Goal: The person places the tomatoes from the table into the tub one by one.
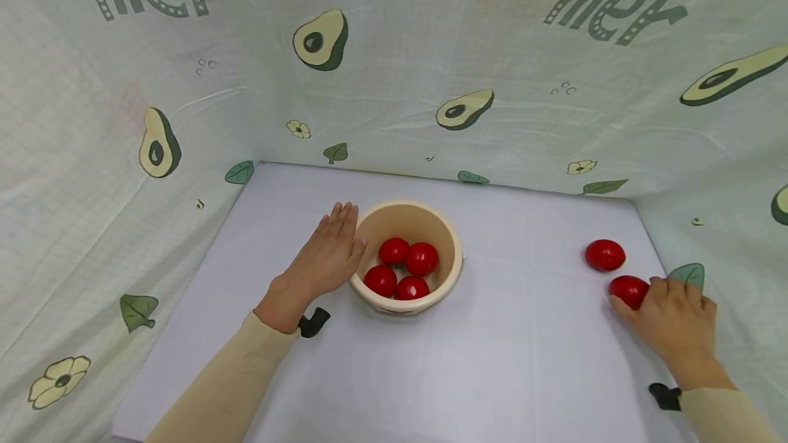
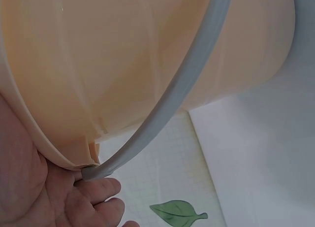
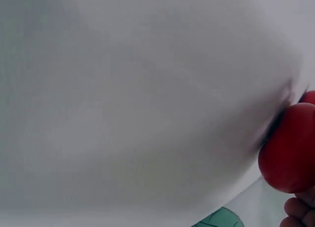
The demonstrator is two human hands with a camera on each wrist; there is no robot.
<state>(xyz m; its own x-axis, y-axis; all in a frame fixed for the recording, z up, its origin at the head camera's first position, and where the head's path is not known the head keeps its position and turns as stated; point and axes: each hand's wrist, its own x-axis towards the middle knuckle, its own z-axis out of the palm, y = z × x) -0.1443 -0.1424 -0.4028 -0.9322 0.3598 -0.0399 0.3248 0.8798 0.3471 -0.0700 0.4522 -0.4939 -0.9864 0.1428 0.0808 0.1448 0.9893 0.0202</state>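
Note:
A cream plastic bucket (image 1: 452, 251) with a grey handle (image 2: 170, 96) stands near the middle of the table, several shiny red balls (image 1: 422, 260) lying in its bottom. Against the left side of its rim rests my left hand (image 1: 327, 250), fingers straight and together; in the left wrist view they lie by the handle's end. At the table's right side my right hand (image 1: 676, 320) grips a red ball (image 1: 628, 290) between thumb and fingers. Just beyond it lies another red ball (image 1: 605, 255). The right wrist view shows the gripped ball (image 3: 290, 150) close to the white surface.
The white table (image 1: 492, 361) has its far edge and right edge against a hanging cloth (image 1: 394, 74) printed with avocados, leaves and lettering. The cloth also rises along the left side. A stretch of bare tabletop lies between the bucket and my right hand.

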